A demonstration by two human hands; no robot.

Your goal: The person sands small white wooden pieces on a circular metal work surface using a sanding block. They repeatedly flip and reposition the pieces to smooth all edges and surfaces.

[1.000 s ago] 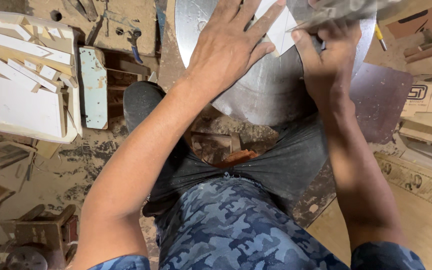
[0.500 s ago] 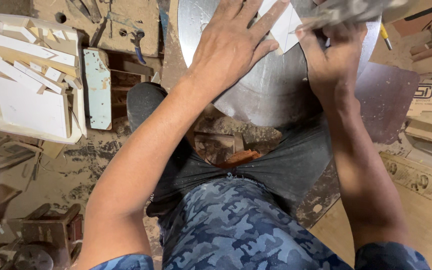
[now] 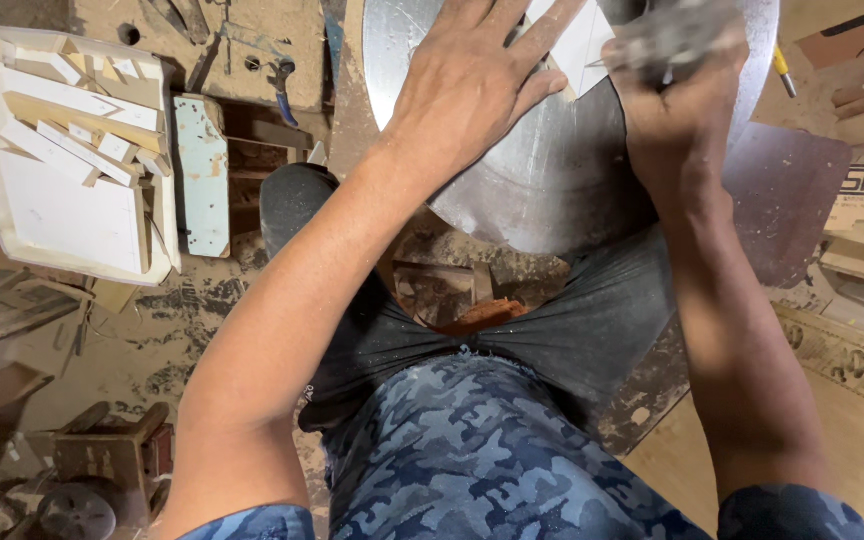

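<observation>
white piece [image 3: 580, 40] under left hand [image 3: 472, 85] fingers, w/ right hand [image 3: 674, 105] beside.

left hand [image 3: 472, 85] flat on white piece [image 3: 580, 40] | round metal disc [image 3: 552, 190] beneath | right hand [image 3: 674, 110] gripping blurred tool [image 3: 667, 40] (top right of frame)

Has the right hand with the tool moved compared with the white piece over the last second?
Yes. The right hand has slid up the round metal disc, so its tool now sits beside the white piece rather than over it.
</observation>
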